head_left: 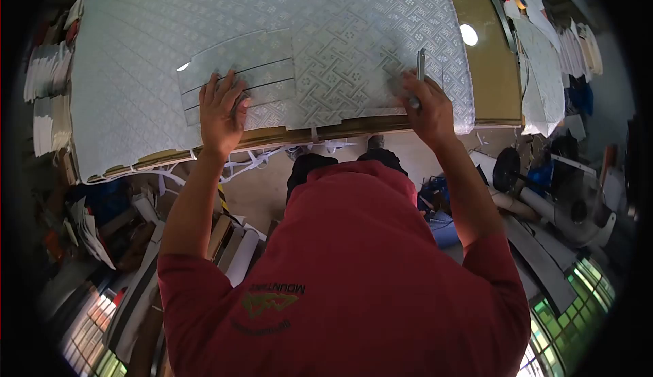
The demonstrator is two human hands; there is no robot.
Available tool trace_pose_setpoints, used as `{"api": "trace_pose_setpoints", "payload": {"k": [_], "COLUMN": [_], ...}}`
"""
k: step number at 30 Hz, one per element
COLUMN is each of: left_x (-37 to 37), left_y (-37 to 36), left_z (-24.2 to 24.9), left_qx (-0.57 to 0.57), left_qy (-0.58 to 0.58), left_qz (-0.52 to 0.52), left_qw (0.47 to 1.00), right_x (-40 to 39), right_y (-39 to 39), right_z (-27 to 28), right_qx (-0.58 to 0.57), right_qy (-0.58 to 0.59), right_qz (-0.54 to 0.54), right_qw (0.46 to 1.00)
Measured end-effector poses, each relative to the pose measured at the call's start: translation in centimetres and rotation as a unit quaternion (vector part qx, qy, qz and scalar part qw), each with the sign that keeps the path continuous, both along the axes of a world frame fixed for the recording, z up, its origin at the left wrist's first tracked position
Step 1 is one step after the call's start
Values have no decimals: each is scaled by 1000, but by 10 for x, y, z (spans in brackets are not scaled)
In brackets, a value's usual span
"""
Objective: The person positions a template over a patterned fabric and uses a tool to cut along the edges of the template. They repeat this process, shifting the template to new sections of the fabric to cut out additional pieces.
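A pale patterned fabric [367, 10] covers most of the table. Flat on it, with fingers spread, my left hand [223, 113] presses on a light panel [269, 81] crossed by dark straight lines. Right of that panel, a darker-looking patterned piece [333, 81] reaches down to the table's front edge. My right hand [430, 108] is closed around a slim silver utility knife [420, 64], its upper end pointing away from me. That hand rests near the right side of the fabric, its fingertips partly blurred.
A brown tabletop strip [495, 84] shows at the right, beside a metal rail [498, 10]. Stacked papers [51, 122] stand at the left. White strips [248, 163] hang below the front edge. A fan [578, 207] and long rolls stand on the floor at the right.
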State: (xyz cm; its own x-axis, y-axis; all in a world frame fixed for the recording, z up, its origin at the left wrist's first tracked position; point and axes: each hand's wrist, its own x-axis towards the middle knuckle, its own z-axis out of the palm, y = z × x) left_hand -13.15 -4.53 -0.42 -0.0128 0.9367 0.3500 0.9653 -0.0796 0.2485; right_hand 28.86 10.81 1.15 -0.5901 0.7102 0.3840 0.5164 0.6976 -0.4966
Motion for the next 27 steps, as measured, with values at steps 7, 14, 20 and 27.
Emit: {"api": "trace_pose_setpoints", "payload": {"k": [7,14,20,27], "left_x": [2,1,6,9], "left_y": [-6,-11,-9,-12], "left_z": [-3,-2,2,7], "left_qx": [35,45,43,20], "left_qy": [-25,-59,-42,-26], "left_qz": [18,-52,18,31], "left_qw": [999,996,998,999], "right_x": [-50,-56,-51,-34], "right_y": [-37,-30,-24,-13], "right_z": [22,30,23,12], "right_qx": [-6,-12,80,85], "right_qy": [-91,-179,-168,-76], "right_qz": [-44,31,132,47], "right_qw": [995,983,974,992]}}
